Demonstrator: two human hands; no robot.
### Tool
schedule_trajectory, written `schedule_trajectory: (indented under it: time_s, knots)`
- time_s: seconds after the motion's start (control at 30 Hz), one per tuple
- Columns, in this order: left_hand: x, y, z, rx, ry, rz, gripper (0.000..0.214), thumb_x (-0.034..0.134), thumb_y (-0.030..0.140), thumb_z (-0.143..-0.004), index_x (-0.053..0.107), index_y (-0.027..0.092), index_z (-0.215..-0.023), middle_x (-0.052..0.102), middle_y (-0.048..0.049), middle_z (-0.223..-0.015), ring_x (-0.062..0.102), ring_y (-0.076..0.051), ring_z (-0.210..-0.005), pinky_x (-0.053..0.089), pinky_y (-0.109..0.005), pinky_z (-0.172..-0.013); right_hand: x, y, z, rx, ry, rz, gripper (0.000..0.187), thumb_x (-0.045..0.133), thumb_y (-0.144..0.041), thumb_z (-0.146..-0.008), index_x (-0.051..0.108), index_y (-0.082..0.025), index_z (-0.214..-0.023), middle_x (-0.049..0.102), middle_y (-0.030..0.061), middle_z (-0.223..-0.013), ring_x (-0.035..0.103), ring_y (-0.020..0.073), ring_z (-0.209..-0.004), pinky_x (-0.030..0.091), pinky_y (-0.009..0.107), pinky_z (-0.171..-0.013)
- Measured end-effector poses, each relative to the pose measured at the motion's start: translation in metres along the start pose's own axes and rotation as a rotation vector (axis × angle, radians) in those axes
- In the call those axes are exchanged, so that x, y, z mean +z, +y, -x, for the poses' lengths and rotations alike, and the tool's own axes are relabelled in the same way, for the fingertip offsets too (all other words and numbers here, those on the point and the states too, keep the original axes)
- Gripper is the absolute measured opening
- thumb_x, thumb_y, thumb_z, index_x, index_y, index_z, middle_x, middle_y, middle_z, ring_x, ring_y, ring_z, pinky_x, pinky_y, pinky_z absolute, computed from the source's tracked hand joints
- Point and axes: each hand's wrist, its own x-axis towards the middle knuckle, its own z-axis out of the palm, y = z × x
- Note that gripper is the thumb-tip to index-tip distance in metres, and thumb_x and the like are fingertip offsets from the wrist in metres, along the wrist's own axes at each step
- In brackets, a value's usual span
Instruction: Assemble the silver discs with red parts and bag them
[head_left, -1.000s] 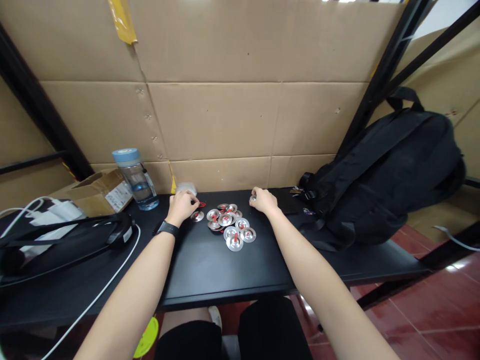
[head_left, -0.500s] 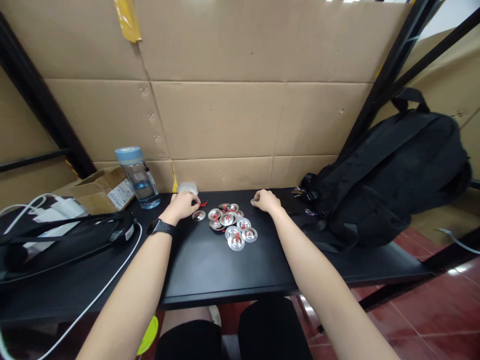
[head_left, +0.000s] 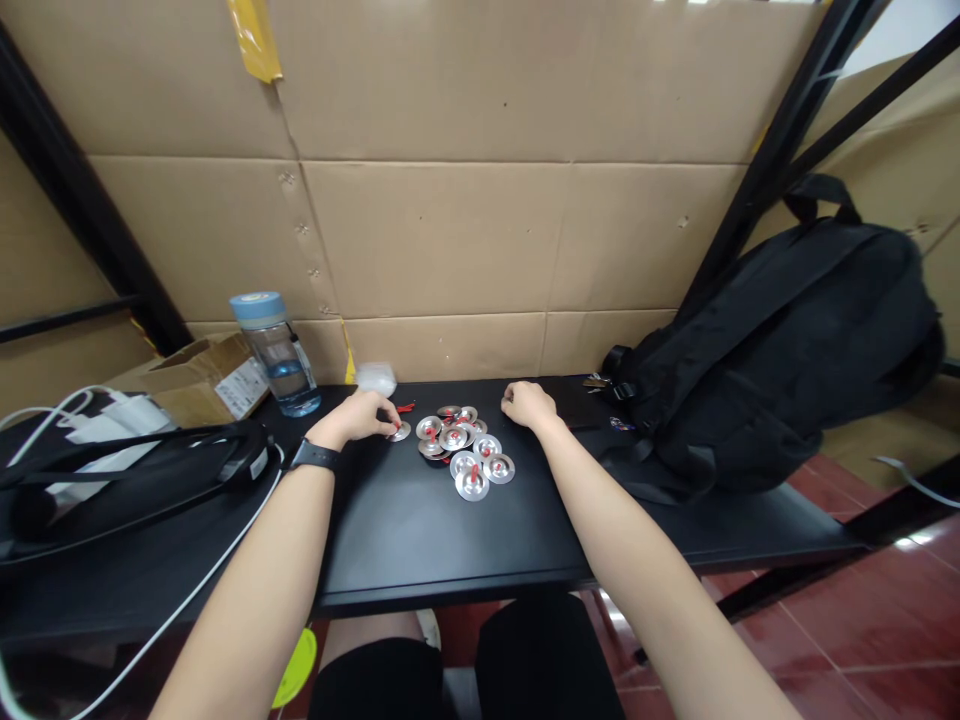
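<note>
Several small silver discs with red centres point(head_left: 463, 450) lie in a cluster on the black table point(head_left: 420, 540). My left hand point(head_left: 358, 417), with a black watch on the wrist, rests just left of the cluster, its fingertips pinching the edge of one silver disc point(head_left: 401, 431). My right hand point(head_left: 528, 404) sits curled at the cluster's far right, fingers closed on a small silver piece that is mostly hidden.
A water bottle point(head_left: 274, 353) and an open cardboard box point(head_left: 196, 379) stand at the back left. A black bag with white cables point(head_left: 127, 470) lies left. A black backpack point(head_left: 772, 340) leans at the right. Cardboard panels point(head_left: 480, 200) wall the back.
My left hand has slid down and slightly left, now touching the lone disc. My right hand has barely shifted.
</note>
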Motion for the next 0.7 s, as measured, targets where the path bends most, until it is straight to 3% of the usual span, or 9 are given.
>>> schedule_trajectory:
  time_s: [0.23, 0.37, 0.47, 0.7]
  knots:
    - [0.005, 0.003, -0.003, 0.042, 0.083, -0.019, 0.017, 0.064, 0.038, -0.075, 0.076, 0.026, -0.078, 0.077, -0.0017, -0.082, 0.070, -0.021, -0.079, 0.049, -0.029, -0.074, 0.000, -0.016, 0.005, -0.160, 0.186, -0.159, 0.020, 0.058, -0.023, -0.089, 0.074, -0.023, -0.100, 0.074, 0.0075, -0.110, 0.066, 0.0238, -0.108, 0.051, 0.033, -0.090]
    - [0.013, 0.019, -0.008, 0.030, 0.218, -0.099, 0.015, 0.059, 0.034, -0.083, 0.070, 0.025, -0.085, 0.076, -0.0042, -0.096, 0.069, -0.023, -0.091, 0.048, -0.031, -0.081, 0.003, -0.036, 0.011, -0.358, 0.188, -0.353, 0.017, 0.062, -0.021, -0.087, 0.073, -0.023, -0.100, 0.075, 0.0036, -0.104, 0.068, 0.0184, -0.098, 0.050, 0.028, -0.089]
    - [0.019, 0.036, -0.011, 0.032, 0.266, -0.102, 0.019, 0.050, 0.034, -0.091, 0.066, 0.024, -0.095, 0.075, -0.0051, -0.094, 0.068, -0.023, -0.087, 0.047, -0.032, -0.078, 0.005, -0.052, 0.021, -0.508, 0.187, -0.458, 0.020, 0.069, -0.024, -0.085, 0.072, -0.022, -0.104, 0.076, 0.0030, -0.103, 0.069, 0.0170, -0.093, 0.051, 0.027, -0.087]
    - [0.024, 0.071, -0.013, 0.078, 0.401, 0.036, 0.017, 0.055, 0.034, -0.089, 0.067, 0.022, -0.088, 0.076, -0.0048, -0.095, 0.068, -0.023, -0.084, 0.047, -0.033, -0.076, 0.009, -0.069, 0.035, -0.485, 0.153, -0.491, 0.048, 0.087, -0.040, -0.069, 0.071, -0.027, -0.112, 0.076, 0.0027, -0.112, 0.071, 0.0217, -0.100, 0.053, 0.032, -0.088]
